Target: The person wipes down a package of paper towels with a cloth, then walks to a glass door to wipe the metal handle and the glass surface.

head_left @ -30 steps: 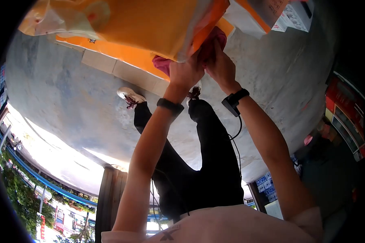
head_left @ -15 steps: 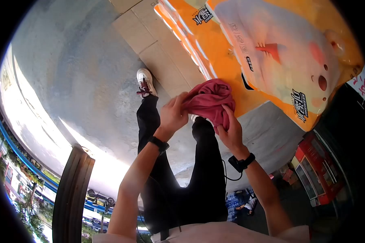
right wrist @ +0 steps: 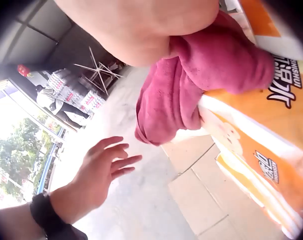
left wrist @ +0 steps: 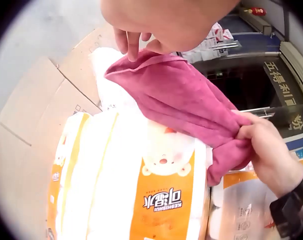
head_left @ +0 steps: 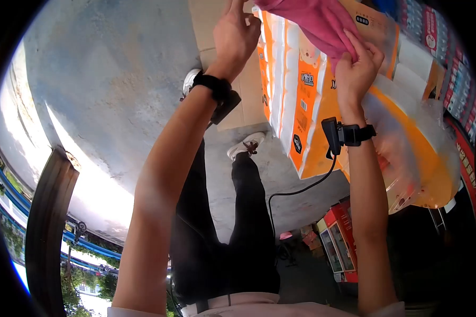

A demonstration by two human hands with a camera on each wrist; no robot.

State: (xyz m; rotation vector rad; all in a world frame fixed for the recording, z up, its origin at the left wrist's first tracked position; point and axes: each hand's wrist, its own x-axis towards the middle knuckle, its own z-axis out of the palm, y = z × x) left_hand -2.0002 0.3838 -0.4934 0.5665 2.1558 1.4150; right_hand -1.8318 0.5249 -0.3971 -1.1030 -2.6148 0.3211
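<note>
Cloth (left wrist: 176, 95): creased, perhaps plush | right hand (head_left: 358, 71): pinches it | left hand (right wrist: 98, 174): spread

Head view: visibility limits
Top edge crops the pink cloth (head_left: 318, 24) and left hand (head_left: 235, 39); orange pack (head_left: 308, 113) bears print too small to read.

1. The cloth (left wrist: 176, 97) is coloured deep pink.
2. Under the cloth, the pack (left wrist: 141, 185) is banded in orange and white and printed with a pale bear face and dark lettering.
3. Beside the cloth, the cardboard (left wrist: 31, 120) is toned tan.
4. Below the cloth in the head view, black trousers (head_left: 248, 198) are seen.
</note>
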